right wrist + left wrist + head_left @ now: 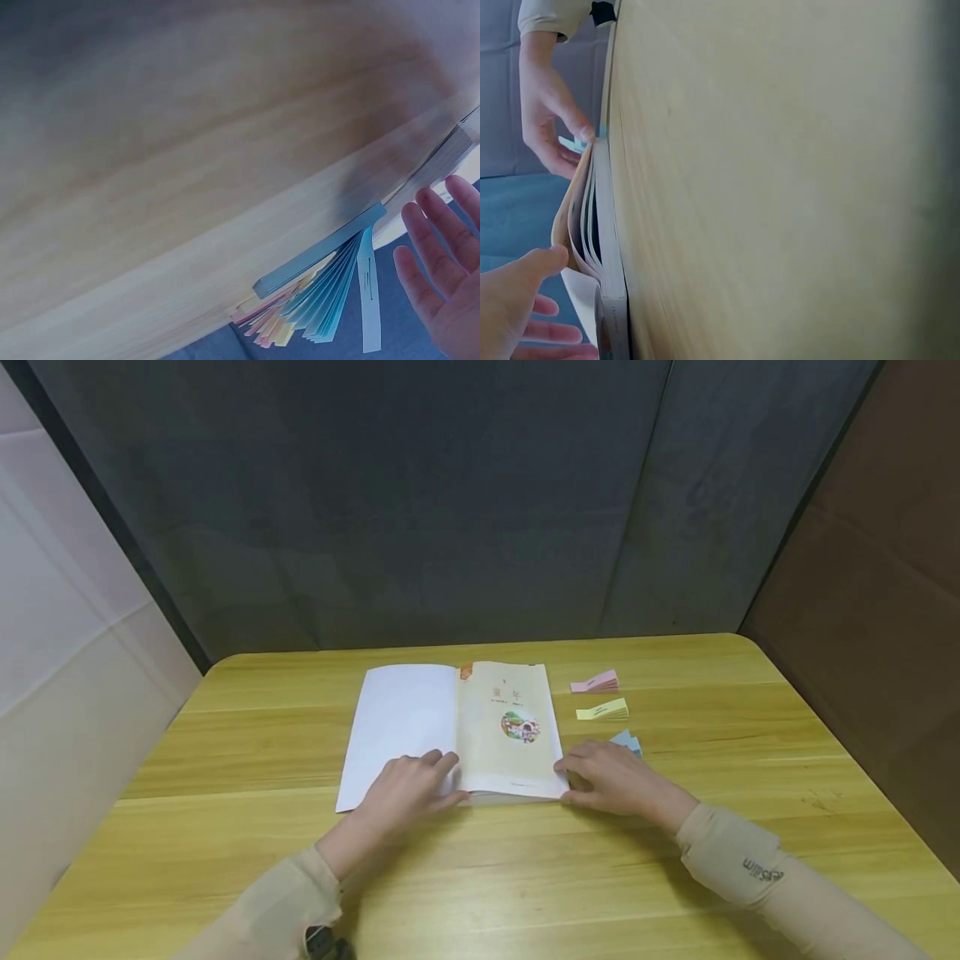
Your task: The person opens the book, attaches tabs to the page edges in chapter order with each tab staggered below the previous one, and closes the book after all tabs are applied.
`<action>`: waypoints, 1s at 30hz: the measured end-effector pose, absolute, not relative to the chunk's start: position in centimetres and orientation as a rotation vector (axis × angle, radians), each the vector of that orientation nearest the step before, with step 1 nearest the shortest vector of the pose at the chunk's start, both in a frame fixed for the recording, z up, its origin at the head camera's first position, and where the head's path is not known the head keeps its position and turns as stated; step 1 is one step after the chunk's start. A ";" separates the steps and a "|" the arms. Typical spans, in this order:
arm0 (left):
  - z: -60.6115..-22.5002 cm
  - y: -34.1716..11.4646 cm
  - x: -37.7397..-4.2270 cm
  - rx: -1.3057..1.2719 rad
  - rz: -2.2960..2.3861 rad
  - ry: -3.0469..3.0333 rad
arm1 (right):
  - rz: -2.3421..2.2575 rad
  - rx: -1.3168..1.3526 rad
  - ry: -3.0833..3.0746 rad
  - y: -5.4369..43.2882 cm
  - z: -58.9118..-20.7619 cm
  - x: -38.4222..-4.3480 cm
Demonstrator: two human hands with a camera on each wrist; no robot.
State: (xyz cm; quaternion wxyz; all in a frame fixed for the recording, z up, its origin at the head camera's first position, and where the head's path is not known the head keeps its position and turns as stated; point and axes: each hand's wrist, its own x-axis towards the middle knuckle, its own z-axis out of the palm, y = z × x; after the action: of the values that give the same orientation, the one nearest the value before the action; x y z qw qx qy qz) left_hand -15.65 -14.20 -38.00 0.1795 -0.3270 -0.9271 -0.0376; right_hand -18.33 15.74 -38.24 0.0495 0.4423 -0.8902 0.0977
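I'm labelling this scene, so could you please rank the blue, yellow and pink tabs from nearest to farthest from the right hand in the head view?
1. Blue tabs, just beyond the right hand, partly hidden.
2. Yellow tabs, beyond the blue, right of the book.
3. Pink tabs, beyond the yellow.

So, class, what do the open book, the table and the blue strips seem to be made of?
Open book: paper, apparently matt; thin leaves bend at the near edge.
Table: wood or wood-look laminate, faintly glossy; streaky grain, soft sheen.
Blue strips: probably smooth paper, since they fan into thin, flat leaves.
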 end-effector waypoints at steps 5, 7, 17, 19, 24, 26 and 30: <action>-37.9 -14.0 -15.5 -1.018 -0.094 -2.515 | 0.302 1.340 -2.719 15.7 -38.2 -18.4; -37.9 -14.0 -15.5 -1.037 -0.100 -2.486 | 0.300 1.339 -2.722 15.7 -38.2 -18.3; -37.2 -14.1 -15.7 -1.096 -0.237 -2.244 | 0.286 1.344 -2.722 15.6 -38.2 -18.3; -37.0 -14.2 -15.8 -1.107 -0.240 -2.190 | 0.286 1.344 -2.721 15.6 -38.2 -18.4; -36.6 -14.7 -15.4 -1.017 -0.125 -2.147 | 0.265 1.347 -2.716 15.7 -38.3 -18.4; -36.6 -15.0 -15.3 -0.949 -0.058 -2.164 | 0.258 1.352 -2.714 15.7 -38.4 -18.4; -36.6 -15.4 -15.2 -0.838 0.068 -2.247 | 0.261 1.359 -2.714 15.7 -38.3 -18.4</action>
State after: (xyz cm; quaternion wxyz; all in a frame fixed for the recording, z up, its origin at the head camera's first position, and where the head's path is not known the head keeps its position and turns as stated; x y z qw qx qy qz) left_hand -15.23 -15.43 -36.60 0.3629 -0.3254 -0.8728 0.0264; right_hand -18.44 15.69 -38.34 0.0479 0.4455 -0.8899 0.0854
